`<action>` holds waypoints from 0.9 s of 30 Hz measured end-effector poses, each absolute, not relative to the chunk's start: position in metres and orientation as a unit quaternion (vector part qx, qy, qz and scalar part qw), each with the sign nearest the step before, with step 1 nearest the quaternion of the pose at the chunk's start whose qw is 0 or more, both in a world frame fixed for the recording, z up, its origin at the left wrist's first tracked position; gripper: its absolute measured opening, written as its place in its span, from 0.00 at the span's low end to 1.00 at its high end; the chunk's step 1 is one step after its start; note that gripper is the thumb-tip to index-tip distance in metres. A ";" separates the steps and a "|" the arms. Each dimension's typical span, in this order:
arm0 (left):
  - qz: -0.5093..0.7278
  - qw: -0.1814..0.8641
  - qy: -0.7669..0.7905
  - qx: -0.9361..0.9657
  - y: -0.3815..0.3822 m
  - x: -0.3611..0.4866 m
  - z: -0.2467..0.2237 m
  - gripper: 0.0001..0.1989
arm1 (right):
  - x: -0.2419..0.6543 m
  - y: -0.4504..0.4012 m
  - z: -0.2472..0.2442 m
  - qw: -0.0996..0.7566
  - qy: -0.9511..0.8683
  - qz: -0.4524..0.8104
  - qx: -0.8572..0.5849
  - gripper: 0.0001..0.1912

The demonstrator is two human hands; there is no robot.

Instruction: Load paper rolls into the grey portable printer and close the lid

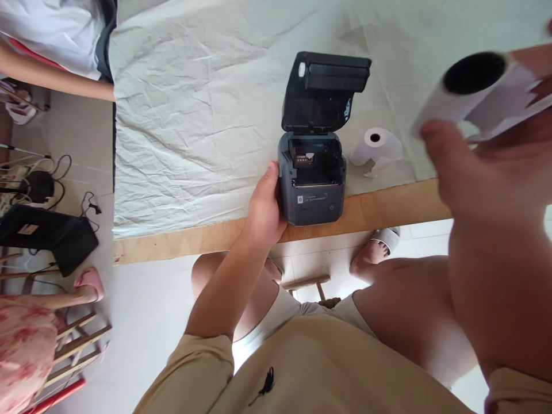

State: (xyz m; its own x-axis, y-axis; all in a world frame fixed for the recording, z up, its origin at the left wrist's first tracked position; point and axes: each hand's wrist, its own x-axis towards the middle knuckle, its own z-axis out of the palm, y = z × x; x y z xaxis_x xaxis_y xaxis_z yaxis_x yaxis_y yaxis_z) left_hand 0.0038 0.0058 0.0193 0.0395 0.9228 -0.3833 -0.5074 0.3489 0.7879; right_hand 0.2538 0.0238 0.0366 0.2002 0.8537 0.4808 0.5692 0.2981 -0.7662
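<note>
A dark grey portable printer [319, 202] with its lid [325, 95] flipped up stands at the table's front edge. My left hand [266, 204] grips its left side, thumb along the casing. The paper bay inside the printer is open, and no roll shows in it. My right hand [487, 167], blurred, holds a large white paper roll [444, 106] with a wide dark core, raised above the table at the right. A loose flap of paper hangs from this roll. Between the printer and my right hand, a smaller paper roll [382, 146] with a torn end rests on the cloth.
A pale green cloth [194, 126] covers the wooden table [388, 201]. Skin at the right edge [532, 57] is partly cut off; whose it is, I cannot tell. At left are a person's pink slipper [90, 282], a wooden stool [77, 348], cables and a black box [47, 233].
</note>
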 end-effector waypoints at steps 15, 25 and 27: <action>0.506 0.695 0.404 0.312 -0.004 -0.003 0.022 0.18 | 0.190 0.010 0.041 0.398 -0.810 0.024 -0.429 0.15; 0.477 0.664 0.454 0.354 -0.001 -0.009 0.020 0.33 | 0.202 0.012 0.043 0.476 -0.762 0.000 -0.440 0.09; 0.469 0.664 0.458 0.361 -0.001 -0.010 0.020 0.36 | 0.204 0.019 0.050 0.433 -0.753 0.020 -0.494 0.23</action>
